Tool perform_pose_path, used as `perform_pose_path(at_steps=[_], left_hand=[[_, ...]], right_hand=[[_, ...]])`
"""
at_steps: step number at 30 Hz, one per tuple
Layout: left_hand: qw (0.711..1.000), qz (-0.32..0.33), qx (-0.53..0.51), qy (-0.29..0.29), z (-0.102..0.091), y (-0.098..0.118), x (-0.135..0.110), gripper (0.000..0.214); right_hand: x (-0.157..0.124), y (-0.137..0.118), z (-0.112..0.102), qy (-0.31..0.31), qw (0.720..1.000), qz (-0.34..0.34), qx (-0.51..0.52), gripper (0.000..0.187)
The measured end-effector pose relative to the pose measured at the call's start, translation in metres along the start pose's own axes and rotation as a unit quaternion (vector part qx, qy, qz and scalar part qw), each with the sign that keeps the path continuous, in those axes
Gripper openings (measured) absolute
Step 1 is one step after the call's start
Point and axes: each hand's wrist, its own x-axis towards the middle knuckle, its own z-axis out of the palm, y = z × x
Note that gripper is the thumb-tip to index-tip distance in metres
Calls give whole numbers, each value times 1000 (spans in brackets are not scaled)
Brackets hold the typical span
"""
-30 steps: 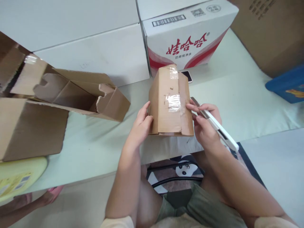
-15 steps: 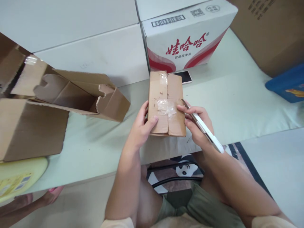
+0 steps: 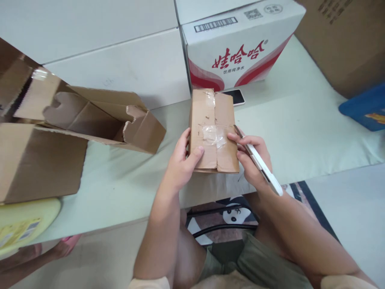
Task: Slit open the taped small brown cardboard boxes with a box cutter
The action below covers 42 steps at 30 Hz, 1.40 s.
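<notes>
A small brown cardboard box (image 3: pixel 204 108), taped across its seam with clear tape, is held up over the table's front part. My left hand (image 3: pixel 183 160) grips its left side, thumb on the top face and fingers behind the edge. My right hand (image 3: pixel 255 158) holds a white utility knife (image 3: pixel 261 163) with its blade out, pointing up and left past the box's right edge. Fingers of that same hand touch the box's right side. Behind the box, a phone (image 3: pixel 239 97) lies partly hidden on the table.
An opened cardboard box (image 3: pixel 144 132) and another brown carton (image 3: pixel 45 164) stand at left. A yellow container (image 3: pixel 30 220) sits on the front edge. White cartons (image 3: pixel 120 76) and a red-and-white carton (image 3: pixel 237 60) line the back. Something blue (image 3: pixel 363 106) is at right. Another person's hand (image 3: pixel 61 249) shows lower left.
The small box and both hands have shifted slightly to the right in view. My grip on the box and on the utility knife looks the same.
</notes>
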Motion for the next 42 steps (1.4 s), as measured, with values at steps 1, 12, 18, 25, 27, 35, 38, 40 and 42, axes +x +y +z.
perform_pose_path(at_steps=[1,12,18,25,27,35,38,40,42], left_hand=[[1000,-2,0,-1,0,0,0,76],[1000,-3,1,-12,-2,-2,1,87],[1000,-2,1,-8,-2,-3,2,86],[1000,-1,4,-4,-1,-1,2,80],[1000,-2,6,-2,-1,0,2,81],[1000,4,14,-5,-1,-2,3,78],[1000,4,8,-2,-1,-3,3,78],[1000,2,1,4,0,-3,4,76],[1000,1,-5,8,1,-2,4,75]], right_hand=[[0,0,0,2,1000,-1,1,19],[0,-3,2,-1,1000,-11,-4,16],[1,-3,3,-4,1000,-12,-1,16],[1,-3,3,-10,1000,-21,-11,16],[0,-3,3,-12,999,-28,-14,17],[0,-1,3,-10,999,-39,-13,19],[1,-2,4,0,1000,-24,-12,16],[1,-2,5,3,1000,-17,-10,15],[1,-2,5,0,1000,-20,-10,15]])
